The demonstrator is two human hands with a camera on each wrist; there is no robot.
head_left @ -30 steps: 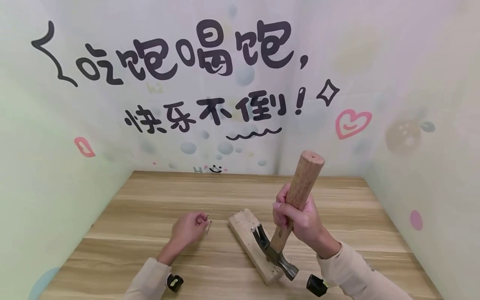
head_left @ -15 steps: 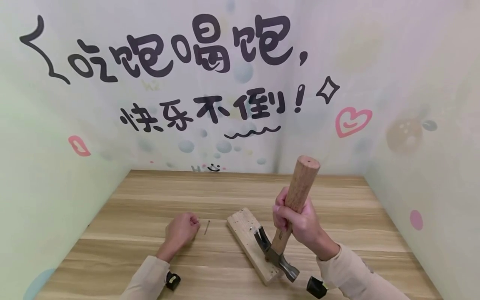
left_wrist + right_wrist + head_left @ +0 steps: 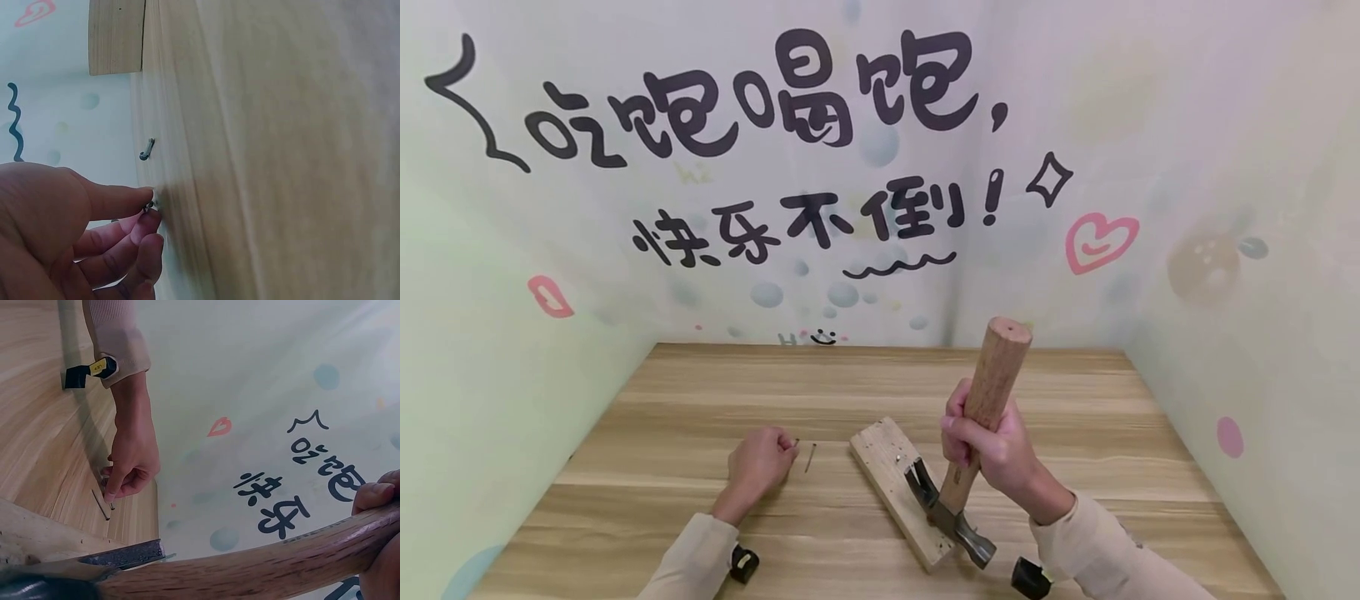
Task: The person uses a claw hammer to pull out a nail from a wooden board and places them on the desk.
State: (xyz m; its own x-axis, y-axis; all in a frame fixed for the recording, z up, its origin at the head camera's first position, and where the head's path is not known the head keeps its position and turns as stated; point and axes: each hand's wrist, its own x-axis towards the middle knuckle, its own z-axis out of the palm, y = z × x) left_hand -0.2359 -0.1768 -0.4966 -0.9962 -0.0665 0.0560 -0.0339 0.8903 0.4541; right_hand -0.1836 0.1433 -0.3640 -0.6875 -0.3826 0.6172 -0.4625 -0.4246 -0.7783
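My right hand [image 3: 988, 437] grips the wooden handle of a claw hammer [image 3: 992, 375], handle end up. The hammer's dark metal head lies over a pale wooden block [image 3: 883, 479], which stands on the table. A shiny nail head [image 3: 899, 457] shows on the block near the claw. Left of the block, my left hand [image 3: 762, 462] is low at the tabletop, thumb and forefinger pinching a nail [image 3: 148, 206], mostly hidden by the fingertips. Another nail [image 3: 810, 457] lies loose on the table just right of those fingers.
The wood-grain table [image 3: 685, 392] is enclosed by pale printed sheets at the back and both sides, with black lettering [image 3: 805, 217] on the back one. Black wrist-camera mounts [image 3: 744, 565] sit under both forearms.
My left hand has drawn left, away from the loose nail, and now pinches another one beside it. The right hand keeps the hammer over the block, with little movement.
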